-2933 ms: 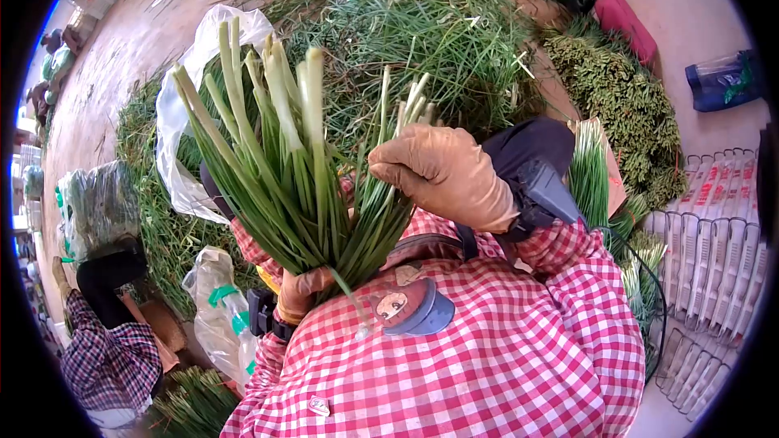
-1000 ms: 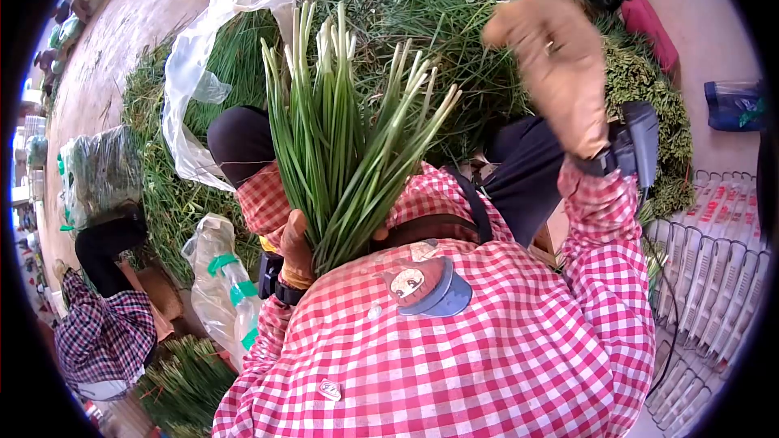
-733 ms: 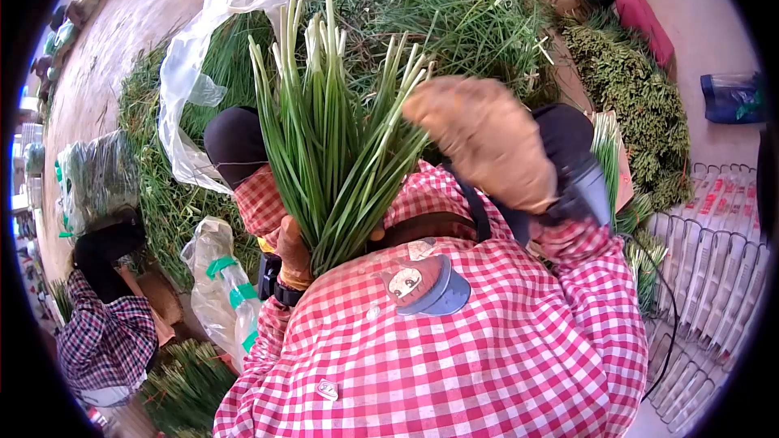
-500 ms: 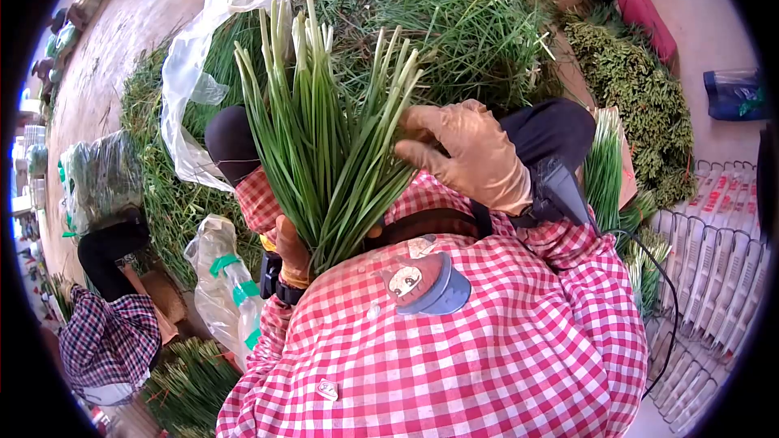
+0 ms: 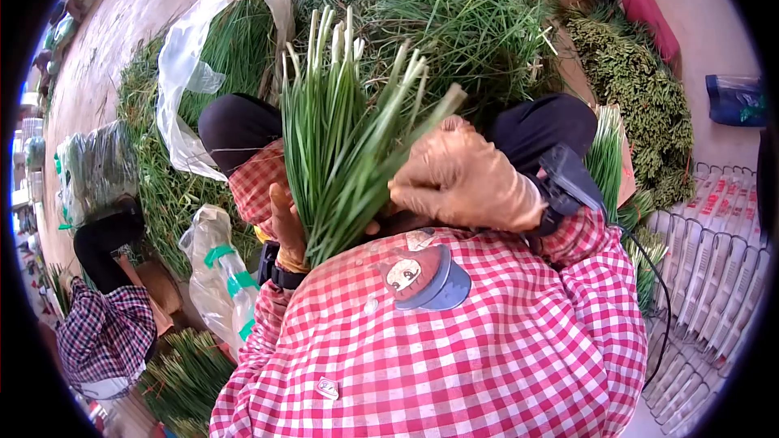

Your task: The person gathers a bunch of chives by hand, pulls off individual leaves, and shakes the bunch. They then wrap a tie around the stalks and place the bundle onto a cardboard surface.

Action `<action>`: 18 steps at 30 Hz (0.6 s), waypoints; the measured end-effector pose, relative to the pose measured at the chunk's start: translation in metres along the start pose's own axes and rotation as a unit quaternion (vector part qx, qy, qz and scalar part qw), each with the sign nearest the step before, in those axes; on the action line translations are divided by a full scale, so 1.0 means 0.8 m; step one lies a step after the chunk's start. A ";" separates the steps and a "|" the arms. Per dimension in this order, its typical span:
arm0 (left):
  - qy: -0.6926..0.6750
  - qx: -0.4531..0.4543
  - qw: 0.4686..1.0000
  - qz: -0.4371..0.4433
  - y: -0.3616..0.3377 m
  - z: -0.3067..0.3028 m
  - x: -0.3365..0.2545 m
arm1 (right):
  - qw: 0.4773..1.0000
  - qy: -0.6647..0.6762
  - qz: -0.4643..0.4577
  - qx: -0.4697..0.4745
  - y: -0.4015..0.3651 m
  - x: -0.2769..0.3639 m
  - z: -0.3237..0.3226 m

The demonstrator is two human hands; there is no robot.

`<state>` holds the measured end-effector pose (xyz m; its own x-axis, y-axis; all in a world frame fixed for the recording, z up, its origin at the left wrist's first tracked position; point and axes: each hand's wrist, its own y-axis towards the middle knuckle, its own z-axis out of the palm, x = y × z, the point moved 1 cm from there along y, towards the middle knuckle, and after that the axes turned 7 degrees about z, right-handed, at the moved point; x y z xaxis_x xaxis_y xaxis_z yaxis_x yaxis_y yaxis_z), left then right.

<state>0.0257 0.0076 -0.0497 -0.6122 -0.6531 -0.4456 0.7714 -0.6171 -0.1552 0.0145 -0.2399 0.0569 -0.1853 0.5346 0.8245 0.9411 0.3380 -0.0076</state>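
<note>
My left hand (image 5: 287, 231), in a tan glove, grips a bunch of long green chives (image 5: 337, 138) low down, against my checked shirt. Pale cut ends of the bunch point up and away from me, fanned out. My right hand (image 5: 462, 174), gloved too, is closed at the right side of the bunch. A few chive stalks run into its fingers, and their blurred pale ends (image 5: 450, 101) stick out above them. Part of the right fingers is hidden behind the hand.
A large heap of loose greens (image 5: 430, 16) lies ahead of my knees. Clear plastic bags (image 5: 182, 73) lie at the left. A co-worker in a dark checked shirt (image 5: 109, 332) sits at lower left. Pale plastic crates (image 5: 718, 259) stand at right, beside a cable (image 5: 667, 316).
My right hand has gone from open fingers beside the bunch to closed on a few stalks, splaying them right. The bunch in my left hand has shifted slightly right.
</note>
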 end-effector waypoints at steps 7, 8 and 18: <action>-0.010 0.000 1.000 0.005 0.003 -0.004 -0.002 | 0.912 0.308 -0.247 0.114 -0.024 -0.002 -0.047; -0.011 -0.001 1.000 0.005 0.002 -0.004 -0.002 | 0.874 0.376 -0.283 0.116 -0.025 -0.017 -0.053; -0.001 -0.010 1.000 -0.001 -0.011 -0.006 -0.004 | 0.978 -0.009 0.031 -0.206 0.003 -0.018 -0.049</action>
<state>0.0213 0.0174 -0.0512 -0.6133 -0.6531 -0.4442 0.7739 -0.6093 -0.1726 0.0306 -0.2771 0.0672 -0.1251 0.5583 0.8202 0.9841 -0.0350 0.1740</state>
